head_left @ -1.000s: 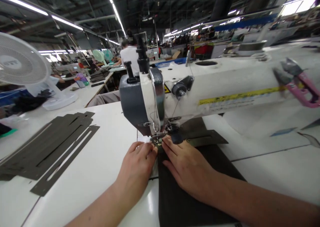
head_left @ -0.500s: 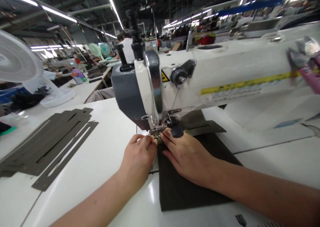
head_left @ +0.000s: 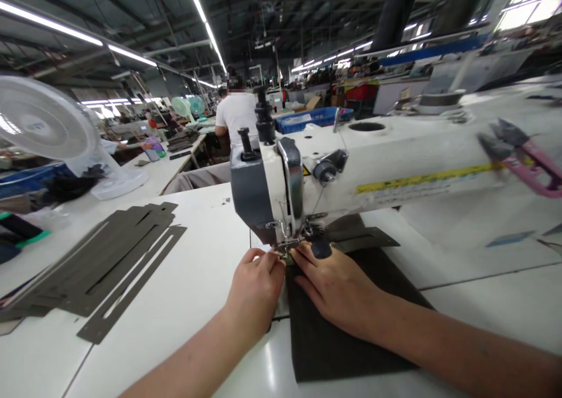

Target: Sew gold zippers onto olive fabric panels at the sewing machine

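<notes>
The white sewing machine fills the right of the view. Under its arm lies a dark olive fabric panel, flat on the white table. Beside the presser foot, my left hand is closed with fingertips pinched together; what they hold is hidden. My right hand rests flat on the panel, its thumb apart and its other fingertips close to the foot. A slotted olive strip lies behind that hand, on the panel's far edge.
Slotted olive pieces lie in a stack on the table at left. A white fan stands behind them. Pink-handled thread snips rest against the machine arm. A person in a white shirt and a blue crate are beyond.
The whole view has shifted, so the machine, hands and stack appear lower and mostly further right. Both hands keep their places at the presser foot, with little visible movement of the fabric.
</notes>
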A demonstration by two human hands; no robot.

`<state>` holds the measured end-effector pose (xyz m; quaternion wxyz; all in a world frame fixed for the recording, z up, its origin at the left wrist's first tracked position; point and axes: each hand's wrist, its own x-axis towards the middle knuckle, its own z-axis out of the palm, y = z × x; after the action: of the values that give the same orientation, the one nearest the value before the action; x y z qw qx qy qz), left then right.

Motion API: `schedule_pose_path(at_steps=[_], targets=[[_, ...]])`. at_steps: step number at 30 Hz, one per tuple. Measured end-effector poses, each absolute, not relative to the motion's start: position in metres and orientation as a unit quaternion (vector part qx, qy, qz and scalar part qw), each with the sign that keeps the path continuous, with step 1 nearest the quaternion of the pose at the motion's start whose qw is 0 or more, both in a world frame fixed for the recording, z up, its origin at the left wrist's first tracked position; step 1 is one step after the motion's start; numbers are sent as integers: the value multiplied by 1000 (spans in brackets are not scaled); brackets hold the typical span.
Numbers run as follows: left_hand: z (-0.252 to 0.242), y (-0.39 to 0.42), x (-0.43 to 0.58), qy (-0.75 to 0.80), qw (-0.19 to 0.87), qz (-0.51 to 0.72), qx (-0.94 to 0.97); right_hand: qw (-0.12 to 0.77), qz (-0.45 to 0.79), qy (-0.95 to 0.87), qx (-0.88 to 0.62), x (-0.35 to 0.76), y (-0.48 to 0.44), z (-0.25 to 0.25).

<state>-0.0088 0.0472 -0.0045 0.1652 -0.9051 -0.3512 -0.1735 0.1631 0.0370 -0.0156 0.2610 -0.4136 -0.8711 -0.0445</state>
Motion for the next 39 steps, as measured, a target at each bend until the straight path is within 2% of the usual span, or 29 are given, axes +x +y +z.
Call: schedule_pose_path(at_steps=[10,14,19,21,22,24,29,32,34,35,39], targets=[[-5,49,-8,-356,189,-161,-901,265,-13,-869,-418,161,39,-11],[1,50,-14,-367,144,-166,-904,230,26,-893,-385,183,50,3],[6,19,-29,-339,55,-256,-904,182,-135,-858,-461,223,26,0],[6,-1,-30,-320,28,-294,-900,180,-129,-858,-463,221,0,-1],[6,-11,-29,-316,13,-303,-899,193,-89,-861,-462,215,-14,2],[8,-25,-25,-321,-22,-306,-896,205,81,-854,-472,198,-36,14],[25,-22,-17,-346,-96,-306,-882,244,497,-670,-494,169,-45,57],[34,-8,-17,-317,-89,-319,-889,282,590,-583,-482,171,-39,67],[38,-1,-17,-295,-68,-325,-896,294,525,-635,-485,175,-40,67],[41,1,-16,-289,-56,-326,-899,302,447,-690,-483,177,-42,66],[50,10,-9,-277,1,-306,-911,306,4,-849,-430,187,-40,63]])
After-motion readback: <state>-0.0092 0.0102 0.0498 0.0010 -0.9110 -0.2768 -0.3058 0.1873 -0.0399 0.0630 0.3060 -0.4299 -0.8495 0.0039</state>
